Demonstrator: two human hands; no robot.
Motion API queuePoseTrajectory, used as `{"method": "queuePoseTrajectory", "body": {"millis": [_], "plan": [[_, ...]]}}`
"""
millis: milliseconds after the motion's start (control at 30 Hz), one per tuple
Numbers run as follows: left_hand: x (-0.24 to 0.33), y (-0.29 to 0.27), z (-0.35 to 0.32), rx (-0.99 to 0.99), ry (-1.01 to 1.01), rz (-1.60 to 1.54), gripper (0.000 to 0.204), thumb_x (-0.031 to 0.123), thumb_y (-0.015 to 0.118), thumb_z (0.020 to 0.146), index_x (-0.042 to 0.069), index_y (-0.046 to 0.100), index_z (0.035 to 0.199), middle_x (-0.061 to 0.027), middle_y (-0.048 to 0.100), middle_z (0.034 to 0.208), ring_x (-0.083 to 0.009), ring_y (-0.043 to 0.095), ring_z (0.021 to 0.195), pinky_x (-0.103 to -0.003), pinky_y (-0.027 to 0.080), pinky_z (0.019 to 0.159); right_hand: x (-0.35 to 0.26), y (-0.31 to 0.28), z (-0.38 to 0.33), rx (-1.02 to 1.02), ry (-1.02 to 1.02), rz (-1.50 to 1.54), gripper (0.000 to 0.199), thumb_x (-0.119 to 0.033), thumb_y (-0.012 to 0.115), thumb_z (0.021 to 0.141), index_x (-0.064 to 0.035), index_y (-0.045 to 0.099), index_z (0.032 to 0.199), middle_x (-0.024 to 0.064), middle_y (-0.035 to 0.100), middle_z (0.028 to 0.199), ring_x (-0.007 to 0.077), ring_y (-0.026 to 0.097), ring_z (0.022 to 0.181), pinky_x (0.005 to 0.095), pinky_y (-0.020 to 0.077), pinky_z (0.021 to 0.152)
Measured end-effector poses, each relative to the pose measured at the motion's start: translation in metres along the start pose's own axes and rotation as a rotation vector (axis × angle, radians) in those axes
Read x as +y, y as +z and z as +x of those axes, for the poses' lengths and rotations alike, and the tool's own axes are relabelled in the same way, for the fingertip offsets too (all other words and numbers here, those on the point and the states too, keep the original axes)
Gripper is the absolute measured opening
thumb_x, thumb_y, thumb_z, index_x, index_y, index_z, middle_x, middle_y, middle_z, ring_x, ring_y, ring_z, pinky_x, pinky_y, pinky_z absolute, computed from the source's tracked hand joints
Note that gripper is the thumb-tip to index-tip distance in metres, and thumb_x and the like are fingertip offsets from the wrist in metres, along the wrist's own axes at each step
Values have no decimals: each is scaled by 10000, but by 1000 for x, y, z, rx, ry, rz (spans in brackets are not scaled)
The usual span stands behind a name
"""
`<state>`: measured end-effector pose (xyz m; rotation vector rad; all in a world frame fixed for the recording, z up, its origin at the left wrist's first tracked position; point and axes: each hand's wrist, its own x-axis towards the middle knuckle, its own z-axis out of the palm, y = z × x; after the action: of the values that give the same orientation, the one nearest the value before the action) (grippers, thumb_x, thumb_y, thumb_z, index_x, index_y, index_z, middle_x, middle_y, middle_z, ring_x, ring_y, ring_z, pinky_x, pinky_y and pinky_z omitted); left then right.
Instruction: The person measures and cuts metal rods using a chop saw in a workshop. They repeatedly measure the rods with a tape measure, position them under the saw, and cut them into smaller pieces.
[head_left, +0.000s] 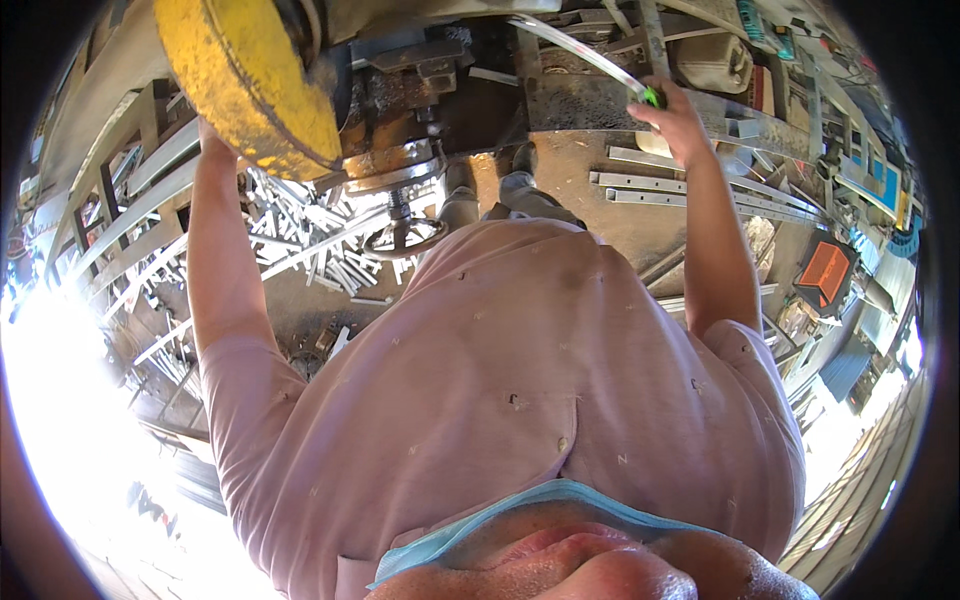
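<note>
So the right hand has its fingers curled around the bright green end of a long pale strip, which slants away up and to the left toward the machine. Can't really tell if it's stock or some kind of measuring tape. The left hand is mostly tucked behind the big yellow guard, so no clue whether it's gripping anything.

As for progress: there's a messy heap of short metal pieces on the floor below the guard, so I'd guess plenty is cut already. Longer drilled bars lie on the other side, well apart from the heap, maybe whole stock left over. The handwheel on its screw isn't being touched by the right hand, and whether anything's clamped there is too dark to say. Doesn't look finished to me.
</note>
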<state>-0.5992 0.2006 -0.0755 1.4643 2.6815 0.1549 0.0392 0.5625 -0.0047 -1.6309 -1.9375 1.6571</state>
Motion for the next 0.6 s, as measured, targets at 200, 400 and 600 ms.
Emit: {"method": "queuePoseTrajectory", "body": {"millis": [200, 400, 600], "plan": [[18, -21, -24, 112, -57, -76, 423, 399, 744, 906, 84, 683, 1182, -143, 721, 1083, -384, 692, 970, -475, 549, 836, 9, -38, 5, 244, 136, 162, 406, -348, 834, 911, -130, 704, 1228, -38, 603, 949, 91, 508, 821, 319, 394, 616], [74, -69, -130, 401, -133, -108, 399, 376, 753, 901, 61, 701, 1141, -158, 738, 1028, -400, 703, 924, -481, 551, 808, -37, -43, 91, 200, 1, 349, 332, -344, 754, 983, -134, 732, 1239, -11, 689, 958, 115, 605, 765, 284, 436, 585], [179, -105, -253, 45, -216, -267, 102, 168, 811, 878, 78, 763, 882, -74, 739, 819, -185, 601, 575, -349, 477, 531, -80, -17, 240, -181, 80, 459, 214, -357, 687, 987, -145, 713, 984, 64, 668, 772, 250, 613, 589, 444, 513, 522]]}}
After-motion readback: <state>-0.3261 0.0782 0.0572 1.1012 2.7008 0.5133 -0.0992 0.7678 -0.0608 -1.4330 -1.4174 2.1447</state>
